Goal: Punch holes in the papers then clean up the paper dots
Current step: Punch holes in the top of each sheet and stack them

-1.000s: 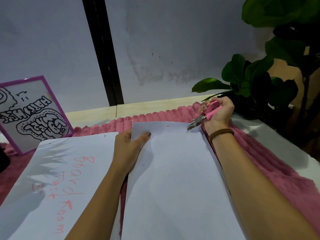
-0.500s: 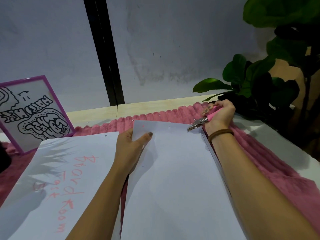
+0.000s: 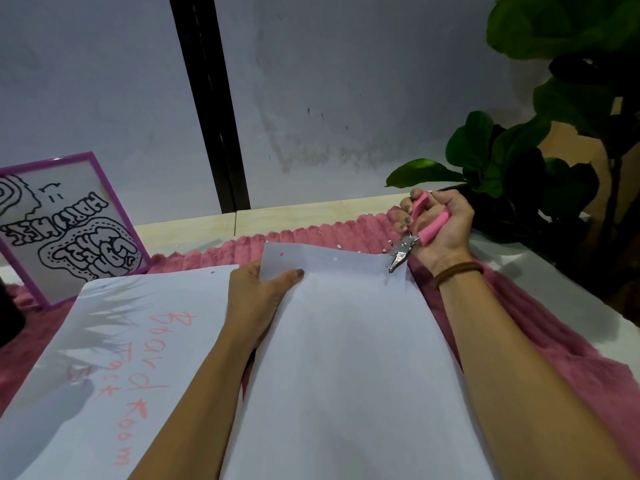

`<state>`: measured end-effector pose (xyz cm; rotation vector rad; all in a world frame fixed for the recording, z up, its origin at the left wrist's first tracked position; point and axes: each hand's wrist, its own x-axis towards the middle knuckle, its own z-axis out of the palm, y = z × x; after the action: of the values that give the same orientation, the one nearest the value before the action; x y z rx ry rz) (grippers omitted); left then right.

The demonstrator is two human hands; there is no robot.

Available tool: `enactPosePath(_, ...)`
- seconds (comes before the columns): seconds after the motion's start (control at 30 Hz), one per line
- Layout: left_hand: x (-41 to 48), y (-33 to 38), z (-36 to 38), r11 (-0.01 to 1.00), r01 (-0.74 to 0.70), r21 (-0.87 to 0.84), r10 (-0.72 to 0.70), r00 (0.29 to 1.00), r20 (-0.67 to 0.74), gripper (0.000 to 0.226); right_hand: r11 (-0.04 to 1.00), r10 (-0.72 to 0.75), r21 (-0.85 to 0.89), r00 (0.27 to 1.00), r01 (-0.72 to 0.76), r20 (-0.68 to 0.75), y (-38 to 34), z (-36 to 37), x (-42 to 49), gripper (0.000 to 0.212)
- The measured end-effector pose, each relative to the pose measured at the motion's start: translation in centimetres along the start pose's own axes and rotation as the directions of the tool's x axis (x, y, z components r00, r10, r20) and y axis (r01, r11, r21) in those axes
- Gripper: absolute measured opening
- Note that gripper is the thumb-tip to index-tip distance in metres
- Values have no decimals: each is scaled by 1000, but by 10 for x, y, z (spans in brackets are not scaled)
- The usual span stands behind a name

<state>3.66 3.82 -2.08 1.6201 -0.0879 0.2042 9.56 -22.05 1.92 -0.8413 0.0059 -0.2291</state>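
1. Pale wall point(image 3: 346, 81) fills the background, split by a black upright strip point(image 3: 211, 116); a leafy plant point(image 3: 519, 161) stands at the right; a purple-framed drawing point(image 3: 69, 223) leans at the left.
2. Below the wall runs a light wooden table point(image 3: 194, 228), covered nearer the person by a pink plush cloth point(image 3: 329, 237).
3. On the cloth lie the white papers point(image 3: 346, 358), in the middle, between the two forearms; two punched holes point(image 3: 335, 259) show along their far edge.
4. Just left of them lies a sheet with pink writing point(image 3: 121, 341), its edge running under the left forearm.
5. The left hand point(image 3: 256, 296) pinches the far left corner of the white papers; the thumb lies on top, the other fingers are hidden beneath the sheet; this grip is closed on the paper.
6. The right hand point(image 3: 443, 230) holds a pink-handled hole punch point(image 3: 412, 242) at the far right corner of the papers; the fingers curl round both handles, which stand somewhat apart, so the grip is wrapped but not squeezed fully together.
7. The punch's metal nose touches the corner's edge; whether paper sits between its jaws I cannot tell.
8. A brown band point(image 3: 457, 271) circles the right wrist.
9. Small paper dots point(image 3: 389, 241) lie scattered on the cloth just beyond the papers' far edge, near the punch.
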Motion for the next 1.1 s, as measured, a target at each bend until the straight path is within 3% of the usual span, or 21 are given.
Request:
enactPosePath(0.1,2,-2,-2,1000,8,8,-7,1000,-18,14,999,-25,-26,999,24,-46,-9,-3,-5,19)
enactPosePath(0.2,1,-2,0,1000,-1,14,1,1000,-27,15,997,-69,24,989,72,-131,-18,-4,-9,28)
enactPosePath(0.23,1,-2,1,1000,-14,10,14,999,-30,15,996,-93,-5,986,94,-137,-21,-3,-8,28)
enactPosePath(0.3,0,1,2,998,-60,0,60,997,-44,14,968,-136,-227,982,104,-130,-28,-1,-6,23)
enactPosePath(0.37,0,3,2,995,-98,-22,95,991,-91,16,843,-49,-538,998,15,-50,-33,3,-8,31)
enactPosePath(0.43,3,6,0,991,-122,-59,113,985,-128,18,577,165,-809,986,-113,-21,-32,9,-19,41)
enactPosePath(0.5,6,11,-2,985,-156,-73,143,977,-155,17,347,306,-922,950,-170,-60,-30,11,-36,43)
enactPosePath(0.6,6,31,-3,977,-211,-22,201,954,-221,12,388,395,-876,910,-287,-124,-29,7,-59,32)
enactPosePath(0.7,0,54,-7,976,-207,-62,190,958,-216,11,414,211,-894,973,-170,-88,-37,16,-64,14)
enactPosePath(0.77,1,68,-15,992,-127,14,128,985,-112,23,478,92,-876,995,-66,-24,-48,26,-67,22)
enactPosePath(0.83,1,82,-26,986,11,169,-25,997,78,35,526,-8,-848,998,61,67,-63,36,-71,29)
enactPosePath(0.9,-5,95,-34,953,66,297,-136,966,222,36,549,-92,-822,989,148,117,-77,45,-78,11)
enactPosePath(0.97,-10,108,-39,941,10,337,-95,967,235,33,529,-141,-820,976,218,169,-87,54,-87,14)
enactPosePath(1.1,-18,135,-44,947,-166,275,152,986,74,27,466,-211,-821,943,329,259,-104,71,-104,14)
